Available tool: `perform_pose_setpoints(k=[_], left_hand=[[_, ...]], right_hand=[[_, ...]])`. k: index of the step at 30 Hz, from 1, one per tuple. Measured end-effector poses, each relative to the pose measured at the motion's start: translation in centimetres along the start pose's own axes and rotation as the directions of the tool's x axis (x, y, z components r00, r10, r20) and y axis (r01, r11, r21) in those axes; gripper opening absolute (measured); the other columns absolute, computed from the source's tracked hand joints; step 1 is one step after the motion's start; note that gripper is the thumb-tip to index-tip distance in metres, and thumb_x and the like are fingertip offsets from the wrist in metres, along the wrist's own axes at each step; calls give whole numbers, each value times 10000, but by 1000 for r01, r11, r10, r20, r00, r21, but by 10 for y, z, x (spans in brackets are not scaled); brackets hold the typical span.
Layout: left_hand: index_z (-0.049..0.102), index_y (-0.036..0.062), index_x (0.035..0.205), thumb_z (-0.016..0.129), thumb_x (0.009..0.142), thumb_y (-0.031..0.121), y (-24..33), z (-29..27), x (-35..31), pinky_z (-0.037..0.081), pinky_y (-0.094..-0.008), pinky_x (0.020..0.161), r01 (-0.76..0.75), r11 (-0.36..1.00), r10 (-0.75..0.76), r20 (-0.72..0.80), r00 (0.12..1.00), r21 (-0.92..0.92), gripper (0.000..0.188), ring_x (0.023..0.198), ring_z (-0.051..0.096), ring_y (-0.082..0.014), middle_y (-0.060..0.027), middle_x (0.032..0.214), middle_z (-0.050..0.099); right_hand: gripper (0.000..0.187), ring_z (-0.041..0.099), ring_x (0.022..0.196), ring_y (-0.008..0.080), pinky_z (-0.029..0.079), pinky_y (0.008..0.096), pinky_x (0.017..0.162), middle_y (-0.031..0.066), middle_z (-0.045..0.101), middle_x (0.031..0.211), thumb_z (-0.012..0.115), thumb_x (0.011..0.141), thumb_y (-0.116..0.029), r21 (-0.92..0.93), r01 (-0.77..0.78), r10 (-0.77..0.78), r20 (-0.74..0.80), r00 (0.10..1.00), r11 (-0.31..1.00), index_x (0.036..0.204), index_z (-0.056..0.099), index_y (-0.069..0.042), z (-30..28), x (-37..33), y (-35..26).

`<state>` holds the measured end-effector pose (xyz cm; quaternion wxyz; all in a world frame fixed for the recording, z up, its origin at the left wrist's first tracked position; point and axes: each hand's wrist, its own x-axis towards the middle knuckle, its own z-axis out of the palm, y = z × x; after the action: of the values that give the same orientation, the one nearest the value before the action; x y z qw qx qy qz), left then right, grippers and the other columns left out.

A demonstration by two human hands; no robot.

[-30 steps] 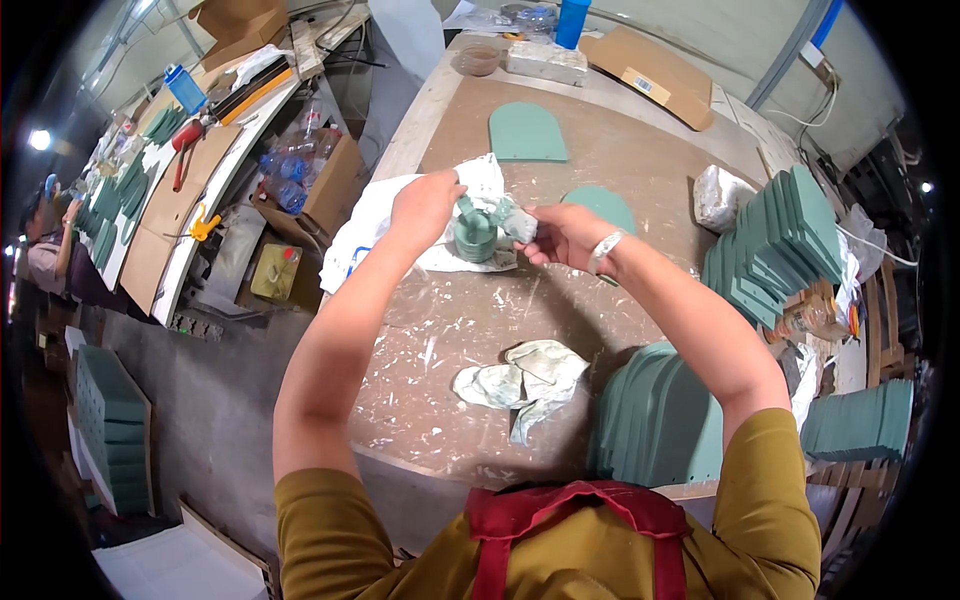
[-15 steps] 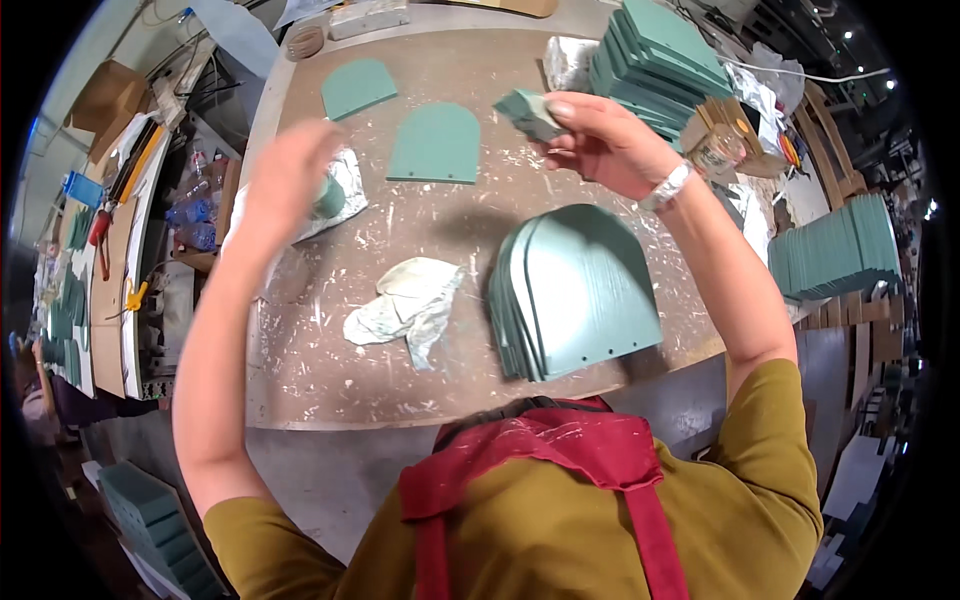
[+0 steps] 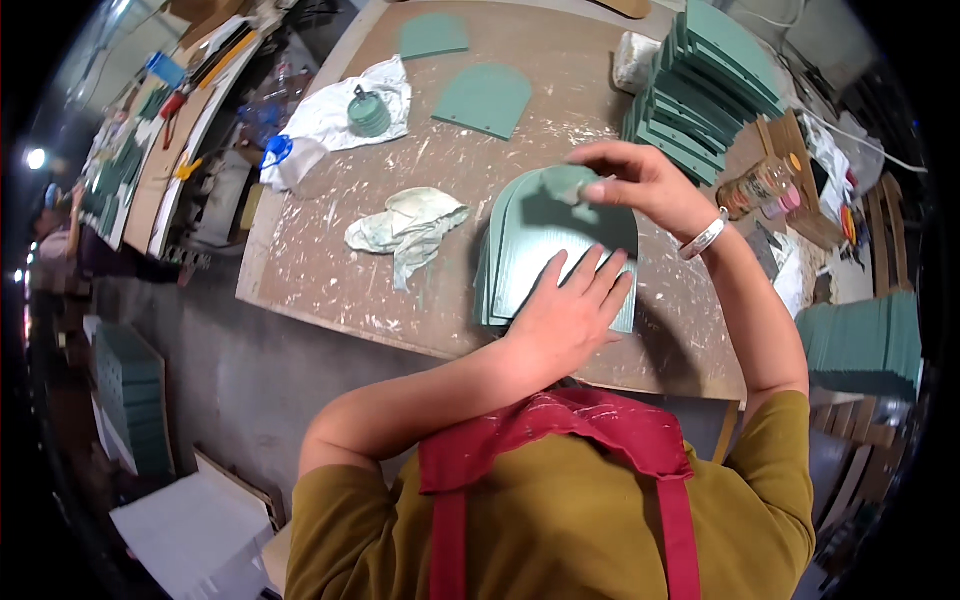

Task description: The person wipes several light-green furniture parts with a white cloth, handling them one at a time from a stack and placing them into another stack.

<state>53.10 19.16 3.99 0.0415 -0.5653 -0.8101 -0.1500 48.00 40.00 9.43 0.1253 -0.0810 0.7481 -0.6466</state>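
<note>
Near the table's front edge stands a stack of green arched panels; the topmost has a wet-looking shine. My left hand lies flat on the lower part of that panel, fingers spread, holding nothing. Over the panel's rounded end, my right hand pinches a small green-stained sponge between thumb and fingers. The sponge is blurred, and I cannot tell if it touches the panel. Left of the stack lies a crumpled, stained white rag.
A small green container sits on a white cloth at the table's left. Two single arched panels lie farther back. Tall green panel piles stand at the far right, beside a glass jar. More panels stand at right.
My left hand has come from the green container onto the stack's top panel. My right hand has brought the sponge down and nearer, over that panel. The whole view has turned and shifted.
</note>
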Motion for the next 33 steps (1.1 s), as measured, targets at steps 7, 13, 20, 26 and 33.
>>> perform_pose_setpoints(k=[7,13,20,26,33], left_hand=[[499,165,1422,661,880,352,0,1,-11,330,-537,1096,191,977,-189,-35,981,93,596,1367,403,-292,-62,1498,442],[508,164,1407,672,874,336,-2,4,-16,326,-542,1084,224,974,-219,-112,969,36,584,1355,410,-287,-57,1497,446],[519,167,1391,672,876,347,-3,1,-16,336,-524,1064,236,971,-232,-112,966,24,567,1348,417,-273,-51,1481,459],[529,164,1380,673,871,367,-7,-4,-15,331,-504,1061,197,980,-194,-93,977,23,567,1342,417,-261,-42,1476,462],[543,161,1368,673,867,378,-10,-7,-14,334,-496,1044,193,981,-192,-62,980,8,561,1338,420,-260,-39,1482,464]], right_hand=[[391,639,1040,311,501,390,922,168,662,1137,713,871,-205,-505,368,-212,340,916,781,1223,652,-46,26,35,-23],[336,632,1060,346,491,416,921,170,656,1130,704,871,-213,-541,483,-213,486,848,688,1178,694,-75,51,74,-24],[281,653,988,302,517,381,850,118,669,1063,719,843,-112,-472,538,-84,692,717,698,1120,725,-62,80,94,-32],[268,661,990,299,520,371,851,131,675,1060,719,835,-89,-549,444,34,654,755,708,1099,731,-45,70,110,-24],[292,657,995,304,517,377,857,140,665,1088,733,821,-82,-458,408,65,724,686,790,1109,725,-35,81,110,-21]])
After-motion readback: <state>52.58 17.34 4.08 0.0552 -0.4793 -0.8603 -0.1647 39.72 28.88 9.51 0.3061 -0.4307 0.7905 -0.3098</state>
